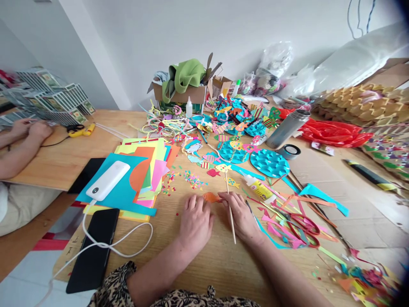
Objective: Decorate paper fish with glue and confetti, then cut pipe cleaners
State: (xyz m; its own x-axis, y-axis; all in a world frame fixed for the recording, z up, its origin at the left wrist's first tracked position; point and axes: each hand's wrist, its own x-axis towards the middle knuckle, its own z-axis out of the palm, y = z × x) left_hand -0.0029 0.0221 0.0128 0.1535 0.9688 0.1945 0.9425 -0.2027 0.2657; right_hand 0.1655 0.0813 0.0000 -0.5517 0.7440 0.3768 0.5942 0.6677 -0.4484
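Right at the near middle of the wooden table (217,264), a small orange paper fish (209,197) lies flat between the person's two hands. The left hand (196,219) rests with its fingers bent and close together beside the head end of the fish; whether they pinch the paper, I cannot tell. At the tail end, the right hand (240,213) holds a slender wooden stick (232,228) among its fingers, its fingertips reaching the fish's tail. The stick's far tip points up toward a yellow paper fish (223,168).

Paper confetti (194,180) is scattered just beyond the left hand. Beyond the right hand lie a glue bottle with a yellow label (261,189) and two round turquoise paper pieces (270,163), while red-handled scissors (315,242) sit among paper offcuts to its right. Over on the left, a white power bank (108,181) lies on a stack of coloured paper (145,147), with a black smartphone (93,251) nearer the person. A co-worker's hands (40,129) show at the far left.
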